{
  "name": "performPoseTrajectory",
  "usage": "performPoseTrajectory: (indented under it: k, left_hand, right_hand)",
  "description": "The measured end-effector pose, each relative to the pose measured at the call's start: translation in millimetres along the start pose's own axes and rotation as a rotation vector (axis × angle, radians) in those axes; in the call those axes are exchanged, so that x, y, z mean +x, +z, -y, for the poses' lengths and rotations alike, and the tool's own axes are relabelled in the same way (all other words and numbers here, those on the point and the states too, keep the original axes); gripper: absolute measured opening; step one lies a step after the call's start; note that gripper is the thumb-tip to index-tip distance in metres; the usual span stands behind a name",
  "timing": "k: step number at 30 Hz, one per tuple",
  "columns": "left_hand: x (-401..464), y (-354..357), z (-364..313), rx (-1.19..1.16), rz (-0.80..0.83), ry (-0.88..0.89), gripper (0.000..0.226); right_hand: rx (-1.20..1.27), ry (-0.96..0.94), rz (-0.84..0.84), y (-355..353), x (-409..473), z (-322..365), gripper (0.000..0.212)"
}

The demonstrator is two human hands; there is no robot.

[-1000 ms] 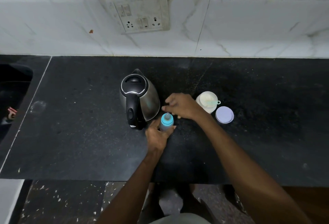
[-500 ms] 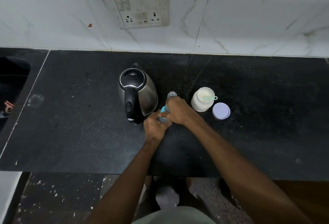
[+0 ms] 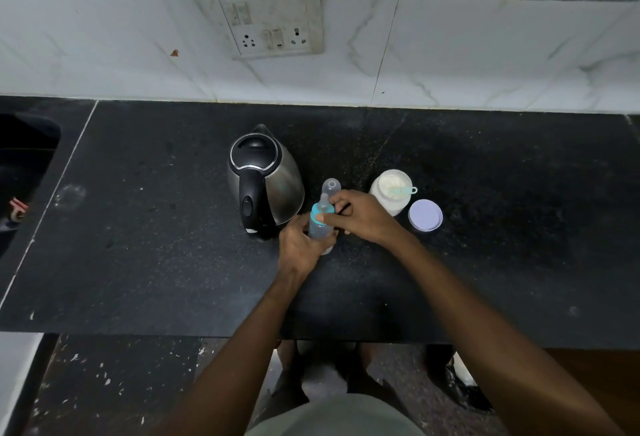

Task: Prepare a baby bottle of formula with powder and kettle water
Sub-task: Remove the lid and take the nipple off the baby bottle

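Baby bottle [image 3: 320,224] stands upright on the bench [image 3: 156,227], just in front of and right of the kettle [image 3: 265,179]. Left hand [image 3: 299,248] is wrapped round the bottle body. Right hand [image 3: 363,215] pinches the teal collar ring [image 3: 318,214] with fingertips; nipple still mounted.

Change over the last second: right hand was hovering over the bottle top, then came down on it; now its fingers are set on the ring and the clear bottle cap [image 3: 331,187] stands on the bench just behind the bottle. Judgement: outer cap is off, and the ring is likely about to be unscrewed so powder and water can go in. Task is at an early stage; bottle contents cannot be made out.

Formula jar [image 3: 389,196] is open to the right, with a green scoop [image 3: 403,190] resting across its mouth; its pale lid [image 3: 425,215] lies flat beside it.

Bench is black speckled stone. A dark sink [image 3: 24,172] sits at left. White marbled wall tiles [image 3: 485,54] carry a loose switch-and-socket plate [image 3: 270,18]. Lighting is dim.
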State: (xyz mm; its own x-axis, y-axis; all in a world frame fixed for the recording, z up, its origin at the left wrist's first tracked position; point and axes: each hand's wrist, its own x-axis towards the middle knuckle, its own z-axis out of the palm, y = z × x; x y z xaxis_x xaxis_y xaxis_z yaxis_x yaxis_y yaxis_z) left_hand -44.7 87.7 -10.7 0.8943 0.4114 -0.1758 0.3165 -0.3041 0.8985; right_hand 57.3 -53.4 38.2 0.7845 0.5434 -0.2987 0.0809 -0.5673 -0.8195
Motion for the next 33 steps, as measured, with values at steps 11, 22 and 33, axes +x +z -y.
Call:
performPoseTrajectory:
  k: [11, 22, 33]
  left_hand:
    - [19, -22, -41, -0.220, 0.187, 0.026, 0.035]
    - [26, -32, -50, -0.061, 0.297, 0.063, 0.065]
    - [40, -48, -89, 0.080, 0.453, 0.292, 0.044]
  right_hand:
    - [0.612, 0.080, 0.210, -6, -27, 8, 0.042]
    - [0.276, -0.016, 0.217, -1, -19, 8, 0.045]
    - [0.439, 0.015, 0.467, -14, -25, 14, 0.028]
